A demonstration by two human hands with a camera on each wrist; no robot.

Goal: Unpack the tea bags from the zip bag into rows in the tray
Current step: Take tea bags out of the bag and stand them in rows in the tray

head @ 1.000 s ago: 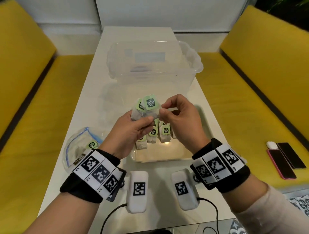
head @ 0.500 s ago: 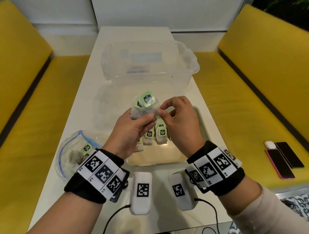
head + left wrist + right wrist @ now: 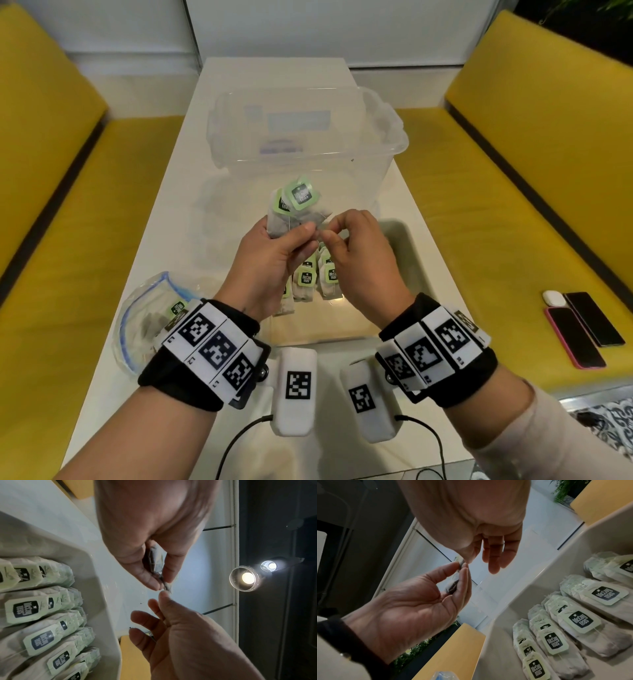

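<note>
My left hand (image 3: 303, 234) grips a small bunch of tea bags (image 3: 294, 205) with green tags, held above the far end of the beige tray (image 3: 406, 246). My right hand (image 3: 329, 229) pinches the right edge of one bag in that bunch. In the left wrist view the left hand's fingers (image 3: 154, 582) pinch the tea bags (image 3: 155, 562), and the right hand (image 3: 164, 595) meets their corner. Several tea bags (image 3: 317, 279) lie in rows in the tray (image 3: 539, 577). The zip bag (image 3: 147, 322) lies on the table at the left, with tea bags still inside.
A clear plastic box (image 3: 308, 137) stands just behind the tray. Two white tagged devices (image 3: 294, 387) with cables lie at the table's near edge. Two phones (image 3: 582, 329) and a small white case (image 3: 554, 298) rest on the yellow bench at the right.
Both hands have stayed together over the tray with the bunch. The right hand's pinch has shifted from beside the tags to the bags' right edge, and the bunch has tilted a little.
</note>
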